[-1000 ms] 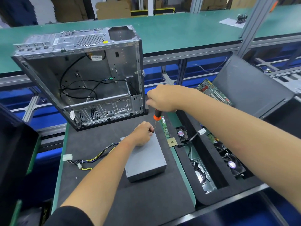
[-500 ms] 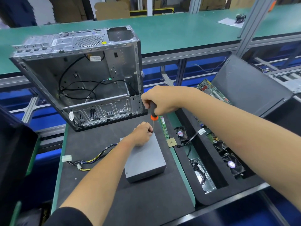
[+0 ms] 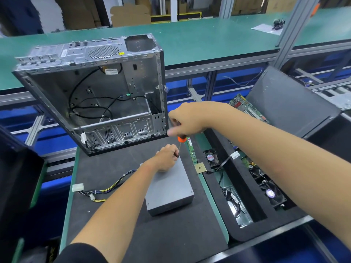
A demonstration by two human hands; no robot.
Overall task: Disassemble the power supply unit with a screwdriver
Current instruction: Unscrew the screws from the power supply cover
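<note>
Right hand makes the working grip, fingers wrapped around the black-and-orange handle of the screwdriver, just above the middle of the frame. From there the thin shaft runs down and slightly left to its tip, which meets the far end of the power supply right beside the left hand. That left hand rests on the box's far top edge, its fingers curled and seemingly pinching the shaft near the tip to steady it; the exact contact is too small to make out.

The power supply, a grey metal box, lies flat on the dark mat of the surface, at centre frame, directly below the right hand. Its long axis runs from the near corner at lower centre away toward the upper left, so the screw being worked sits at the end farthest from the person. A bundle of wires trails off to the left.

Room is tight at the far end: the empty computer case stands close behind, and a green memory stick lies just to the right. The near and left mat offers open space.
</note>
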